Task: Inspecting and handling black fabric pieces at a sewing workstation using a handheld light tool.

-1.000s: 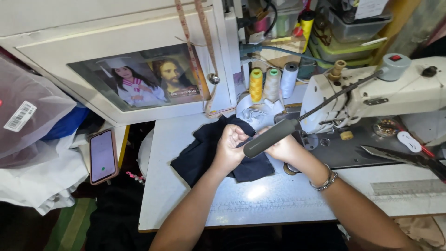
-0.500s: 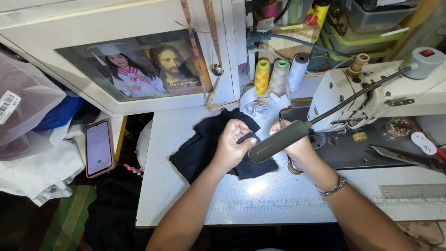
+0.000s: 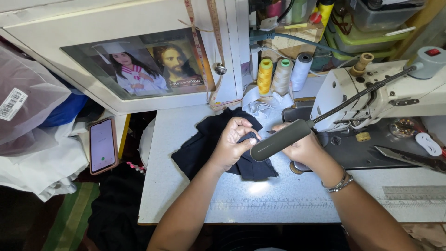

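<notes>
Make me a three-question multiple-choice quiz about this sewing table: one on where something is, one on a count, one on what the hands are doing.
1. Where does the phone lie?
A. left of the white table
B. on the sewing machine
C. under the black cloth

2. How many thread cones stand behind the cloth?
A. one
B. three
C. six

3. What is the left hand doing?
A. resting flat on a ruler
B. pinching the black cloth
C. holding the phone

Answers:
1 A, it rests on a ledge off the table's left edge.
2 B, one yellow, one beige, one white.
3 B, its fingers are closed on a fold of cloth, with the right hand alongside under the lamp head.
</notes>
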